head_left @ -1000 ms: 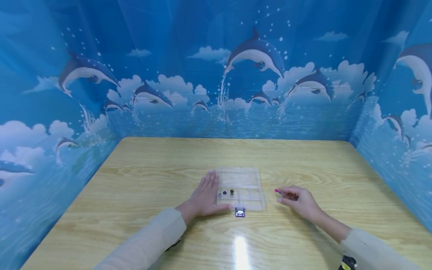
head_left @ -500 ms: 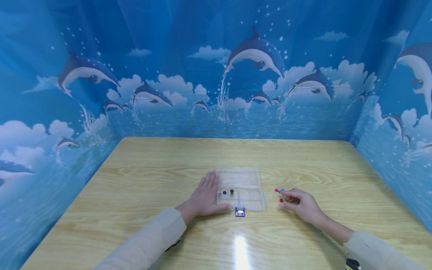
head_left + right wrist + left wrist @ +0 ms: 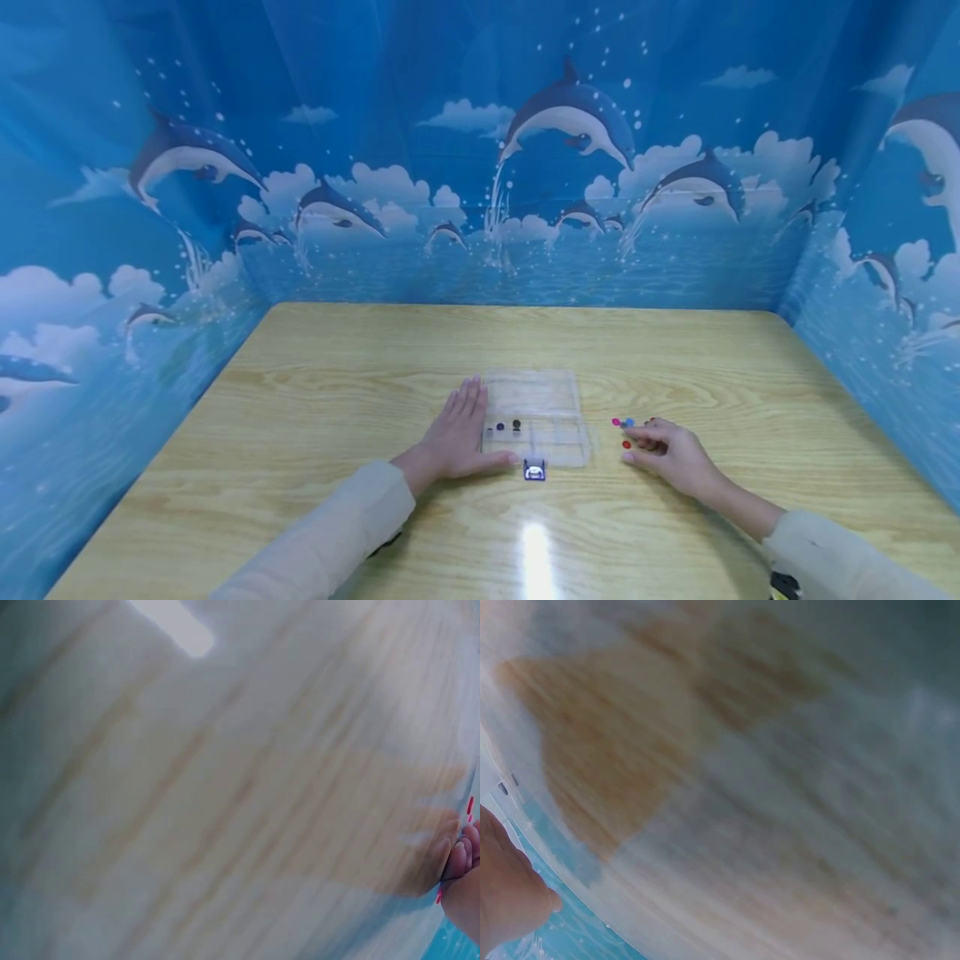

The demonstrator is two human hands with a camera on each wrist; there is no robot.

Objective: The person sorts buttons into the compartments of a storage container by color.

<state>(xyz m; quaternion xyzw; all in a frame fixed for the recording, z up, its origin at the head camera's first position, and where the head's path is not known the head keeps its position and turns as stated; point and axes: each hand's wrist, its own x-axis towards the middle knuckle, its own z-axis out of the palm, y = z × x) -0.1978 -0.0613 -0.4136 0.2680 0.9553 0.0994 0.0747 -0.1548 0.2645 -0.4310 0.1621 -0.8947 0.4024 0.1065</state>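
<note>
Clear plastic, the box (image 3: 558,455) lay open, my left hand (image 3: 456,435) straight-fingered along its left edge, near a purple-edged tab (image 3: 534,470) too small to read. To its right, my right hand (image 3: 669,452) spread thumb and forefinger about a red disc (image 3: 626,445), other fingers partly hidden; beyond, the table (image 3: 360,350) ran free to its far edge.

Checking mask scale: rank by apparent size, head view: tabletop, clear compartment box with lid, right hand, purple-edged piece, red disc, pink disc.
1. Tabletop
2. Clear compartment box, lid included
3. Right hand
4. Purple-edged piece
5. Red disc and pink disc: too alike to rank
</note>
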